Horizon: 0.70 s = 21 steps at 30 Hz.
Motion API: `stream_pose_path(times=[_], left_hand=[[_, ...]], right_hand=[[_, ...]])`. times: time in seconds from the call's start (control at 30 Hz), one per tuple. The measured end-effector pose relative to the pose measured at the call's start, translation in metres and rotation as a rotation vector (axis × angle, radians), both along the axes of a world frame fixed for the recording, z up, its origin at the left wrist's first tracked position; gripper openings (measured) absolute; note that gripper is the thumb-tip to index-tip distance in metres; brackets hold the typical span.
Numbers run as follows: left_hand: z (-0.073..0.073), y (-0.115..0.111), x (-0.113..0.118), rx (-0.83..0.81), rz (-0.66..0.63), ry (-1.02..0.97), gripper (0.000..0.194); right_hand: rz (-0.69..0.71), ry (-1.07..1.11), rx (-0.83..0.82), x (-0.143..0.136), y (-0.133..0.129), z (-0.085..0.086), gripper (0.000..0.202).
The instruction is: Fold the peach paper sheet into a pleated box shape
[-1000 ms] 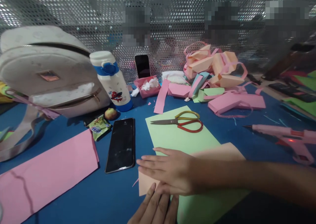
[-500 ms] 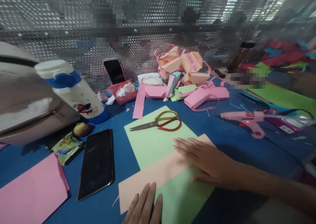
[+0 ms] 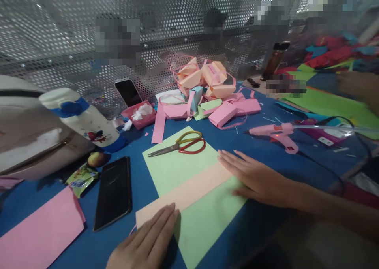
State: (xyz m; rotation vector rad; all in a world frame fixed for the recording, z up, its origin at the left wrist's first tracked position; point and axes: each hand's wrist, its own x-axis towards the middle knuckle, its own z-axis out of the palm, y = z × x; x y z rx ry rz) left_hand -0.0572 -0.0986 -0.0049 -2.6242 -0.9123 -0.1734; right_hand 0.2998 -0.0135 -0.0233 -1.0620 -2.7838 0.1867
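A peach paper strip (image 3: pixel 198 186) lies slantwise across a light green sheet (image 3: pixel 213 213) on the blue table. My left hand (image 3: pixel 148 237) rests on the strip's near left end, fingers straight and close together, palm down. On its far right end lies my right hand (image 3: pixel 254 178), flat with fingers stretched out and thumb apart. Scissors (image 3: pixel 177 144) with one yellow and one red handle loop sit on the upper part of the green sheet, blades pointing left. The strip's ends are partly hidden under my hands.
Left are a black phone (image 3: pixel 114 194), a pink folded sheet (image 3: pixel 44 233), a snack packet (image 3: pixel 81 180) and a white-and-blue bottle (image 3: pixel 83 119). Pink glue gun (image 3: pixel 275 132) lies right, its cord trailing. Folded paper boxes (image 3: pixel 204 79) pile up before the perforated metal screen (image 3: pixel 166 32).
My left hand has moved left and further onto the strip's near end. My right hand has shifted toward the strip's far end. The camera view has turned slightly.
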Motion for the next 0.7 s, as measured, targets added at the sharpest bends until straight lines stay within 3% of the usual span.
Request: stream_pose_path(times=[0.17,0.3,0.43,0.7], left_hand=[[0.007,0.007,0.019,0.186,0.021,0.124,0.05],[0.014,0.014,0.029,0.204,0.007,0.083,0.05],[0.018,0.03,0.028,0.049,0.034,-0.17,0.042],[0.021,0.06,0.036,-0.354,0.194,-0.643,0.027]], right_hand=[[0.01,-0.007,0.038,-0.006,0.004,0.005,0.076],[0.121,0.018,-0.001,-0.024,0.005,0.017,0.056],[0.24,0.1,-0.042,-0.049,0.008,0.026,0.039],[0.17,0.286,-0.03,-0.086,0.031,0.04,0.019]])
